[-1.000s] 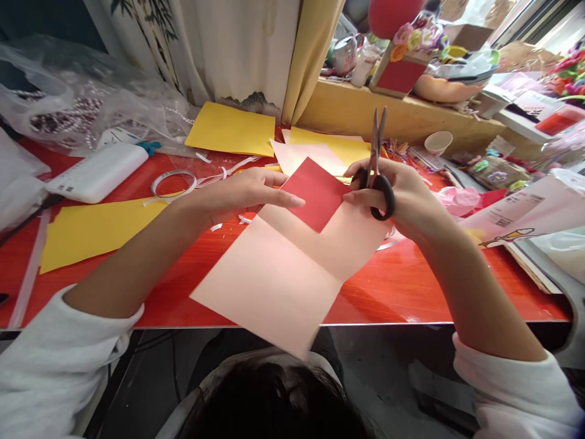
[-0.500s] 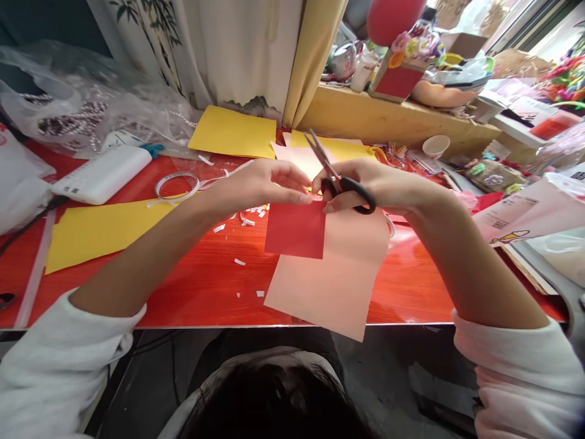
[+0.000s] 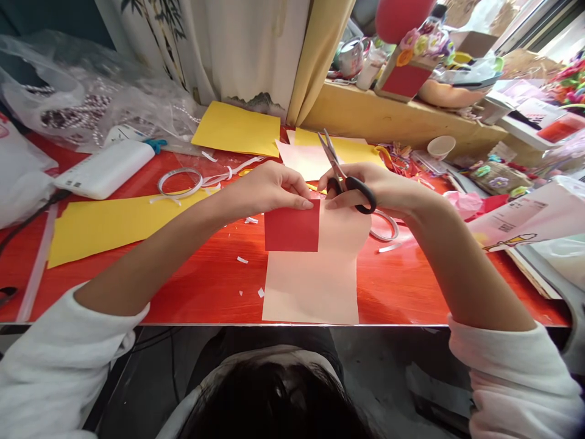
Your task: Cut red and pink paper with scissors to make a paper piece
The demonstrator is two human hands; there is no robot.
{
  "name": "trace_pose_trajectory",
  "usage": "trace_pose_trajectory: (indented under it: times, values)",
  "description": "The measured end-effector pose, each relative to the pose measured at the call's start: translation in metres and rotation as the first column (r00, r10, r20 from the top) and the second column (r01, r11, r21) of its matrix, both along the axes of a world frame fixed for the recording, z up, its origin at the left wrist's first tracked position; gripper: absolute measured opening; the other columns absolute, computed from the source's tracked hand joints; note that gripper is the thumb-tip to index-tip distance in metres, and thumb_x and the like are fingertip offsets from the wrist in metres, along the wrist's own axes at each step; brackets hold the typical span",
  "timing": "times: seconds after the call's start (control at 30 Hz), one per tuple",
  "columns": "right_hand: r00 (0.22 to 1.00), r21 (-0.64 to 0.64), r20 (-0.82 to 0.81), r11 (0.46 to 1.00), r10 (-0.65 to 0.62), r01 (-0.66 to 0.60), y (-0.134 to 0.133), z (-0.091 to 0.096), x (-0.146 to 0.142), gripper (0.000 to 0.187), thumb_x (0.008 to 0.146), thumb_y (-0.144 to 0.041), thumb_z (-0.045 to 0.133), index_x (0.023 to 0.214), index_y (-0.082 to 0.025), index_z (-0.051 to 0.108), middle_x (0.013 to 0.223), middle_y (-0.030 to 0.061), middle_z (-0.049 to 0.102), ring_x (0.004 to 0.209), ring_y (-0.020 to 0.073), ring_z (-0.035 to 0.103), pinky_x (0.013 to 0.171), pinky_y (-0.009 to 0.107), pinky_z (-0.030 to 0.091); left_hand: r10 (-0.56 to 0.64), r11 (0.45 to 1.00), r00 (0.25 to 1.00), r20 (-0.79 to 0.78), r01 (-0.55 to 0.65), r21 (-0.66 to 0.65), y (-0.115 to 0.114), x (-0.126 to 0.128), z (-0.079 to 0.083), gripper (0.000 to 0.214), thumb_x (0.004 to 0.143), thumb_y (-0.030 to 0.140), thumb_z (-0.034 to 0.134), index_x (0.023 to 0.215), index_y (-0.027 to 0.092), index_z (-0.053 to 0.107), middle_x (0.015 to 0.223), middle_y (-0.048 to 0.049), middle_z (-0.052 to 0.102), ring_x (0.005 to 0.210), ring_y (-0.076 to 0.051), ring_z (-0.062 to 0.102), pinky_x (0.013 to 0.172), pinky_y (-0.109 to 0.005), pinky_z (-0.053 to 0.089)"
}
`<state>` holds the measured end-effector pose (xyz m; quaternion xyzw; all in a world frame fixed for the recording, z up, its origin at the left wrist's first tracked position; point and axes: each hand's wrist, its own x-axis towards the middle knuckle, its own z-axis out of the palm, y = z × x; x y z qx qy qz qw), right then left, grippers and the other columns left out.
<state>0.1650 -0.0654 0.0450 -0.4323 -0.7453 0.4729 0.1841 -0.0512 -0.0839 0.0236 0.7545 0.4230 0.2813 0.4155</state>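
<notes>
My left hand (image 3: 284, 188) is closed, pinching the top edge of a small red paper square (image 3: 291, 227). The red square lies over the upper left of a larger pale pink paper sheet (image 3: 315, 286), which hangs down to the table's front edge. My right hand (image 3: 354, 186) keeps a pair of scissors (image 3: 337, 167) with black handles, blades pointing up and away. The thumb and finger of that hand also pinch the pink sheet's top edge. How far the pink sheet reaches behind the red one is hidden.
Yellow paper sheets (image 3: 237, 129) lie at the back and more yellow paper (image 3: 105, 228) at the left. Rolls of tape (image 3: 180, 183) and white scraps (image 3: 242, 260) are scattered about. A white power bank (image 3: 107, 167) and a small cup (image 3: 441, 147) stand farther off.
The pink sheet has swung straight and shifted left, uncovering a tape roll at the right. My left thumb has come down onto the red square's top right corner.
</notes>
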Motion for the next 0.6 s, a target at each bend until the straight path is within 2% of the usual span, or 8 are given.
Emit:
trace_pose_trajectory:
  times: [0.3, 0.47, 0.6]
  values:
    - [0.999, -0.062, 0.001, 0.997, -0.037, 0.037, 0.0004, -0.0069, 0.0016, 0.023, 0.065, -0.018, 0.077, 0.085, -0.021, 0.065, 0.072, -0.0008, 0.058, 0.061, 0.0114, 0.053, 0.053, 0.026, 0.039, -0.021, 0.987, 0.997, -0.08, 0.034, 0.158, -0.0021, -0.0002, 0.0, 0.01, 0.072, 0.026, 0.065, 0.074, 0.017, 0.069, 0.072, -0.0005, 0.066, 0.065, -0.012, 0.057, 0.055, -0.023, 0.04]
    - [0.999, -0.078, -0.015, 0.997, -0.03, 0.029, 0.001, -0.008, 0.001, 0.022, 0.065, -0.02, 0.078, 0.084, -0.021, 0.065, 0.071, 0.0002, 0.058, 0.06, 0.0122, 0.053, 0.052, 0.026, 0.039, -0.03, 0.991, 0.998, -0.054, 0.037, 0.132, -0.0029, 0.0006, -0.0009, 0.009, 0.072, 0.026, 0.065, 0.074, 0.018, 0.069, 0.069, -0.0009, 0.065, 0.07, -0.016, 0.06, 0.059, -0.026, 0.042]
    - [0.997, -0.011, -0.037, 0.997, -0.073, 0.073, 0.0, -0.0096, 0.0012, 0.023, 0.067, -0.026, 0.078, 0.086, -0.021, 0.066, 0.073, 0.0013, 0.058, 0.063, 0.0131, 0.054, 0.051, 0.026, 0.04, -0.027, 0.995, 0.999, -0.04, 0.031, 0.097, -0.0005, -0.0013, -0.0027, 0.008, 0.073, 0.025, 0.065, 0.073, 0.018, 0.069, 0.071, -0.0023, 0.064, 0.071, -0.018, 0.06, 0.061, -0.029, 0.043]
